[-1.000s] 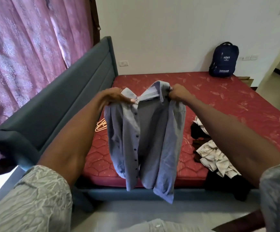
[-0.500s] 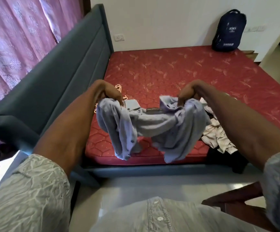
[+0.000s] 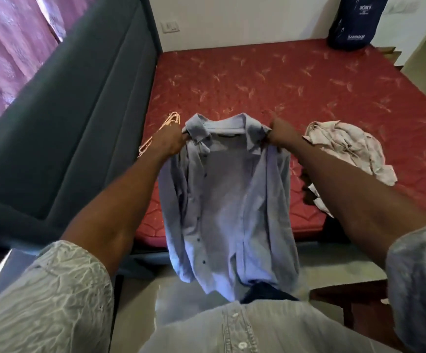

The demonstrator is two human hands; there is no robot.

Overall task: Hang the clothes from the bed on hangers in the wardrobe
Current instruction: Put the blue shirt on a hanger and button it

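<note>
A bunch of pink hangers (image 3: pixel 167 124) is lying on the one red bed (image 3: pixel 295 85). The left hand (image 3: pixel 169 143) and right hand (image 3: pixel 280 135) are each gripping a shoulder of one blue shirt (image 3: pixel 229 207), which is hanging over the bed's near edge. One crumpled pale garment (image 3: pixel 349 146) is lying to the right.

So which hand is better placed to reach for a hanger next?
Left, probably. The left hand grips the blue shirt at its collar right beside the pink hangers on the mattress. The right hand grips the far shoulder, near the crumpled cream garment.
</note>
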